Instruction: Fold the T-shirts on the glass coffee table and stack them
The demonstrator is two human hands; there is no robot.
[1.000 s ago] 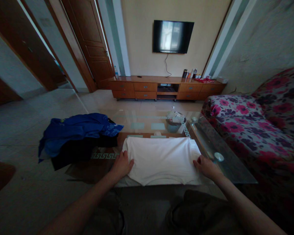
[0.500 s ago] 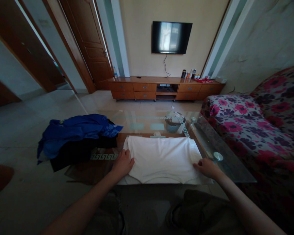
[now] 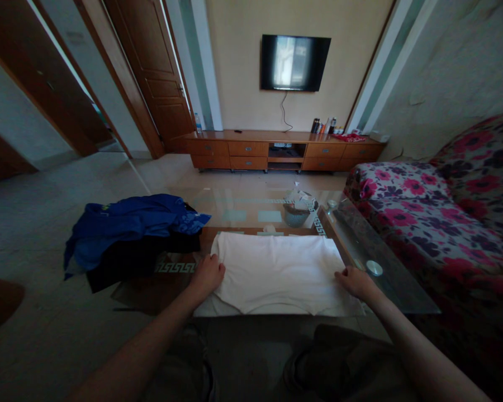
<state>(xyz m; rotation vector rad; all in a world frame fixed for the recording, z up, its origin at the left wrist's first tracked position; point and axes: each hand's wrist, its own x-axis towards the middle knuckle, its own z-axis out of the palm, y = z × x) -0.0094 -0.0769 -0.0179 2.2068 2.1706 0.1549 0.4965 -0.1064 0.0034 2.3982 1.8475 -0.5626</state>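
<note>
A white shirt (image 3: 276,273) lies folded in layers on the glass coffee table (image 3: 396,287), its curved neckline toward me. My left hand (image 3: 209,273) is at the shirt's left edge, fingers closed on the cloth. At the opposite side, my right hand (image 3: 356,281) pinches the right edge between thumb and fingers. Left of the shirt, a pile of blue clothing (image 3: 126,223) rests over black clothing (image 3: 142,257) and hangs past the table's left side.
A small basket (image 3: 296,216) holding crumpled white bits is beyond the shirt. To the right stands a floral-covered sofa (image 3: 440,218). A low wooden TV cabinet (image 3: 247,149) with bottles and cans runs along the far wall, beneath a television (image 3: 295,62).
My left hand has shifted slightly left, and its fingers have drawn from the shirt's top to its edge. My right hand has moved slightly outward to the right.
</note>
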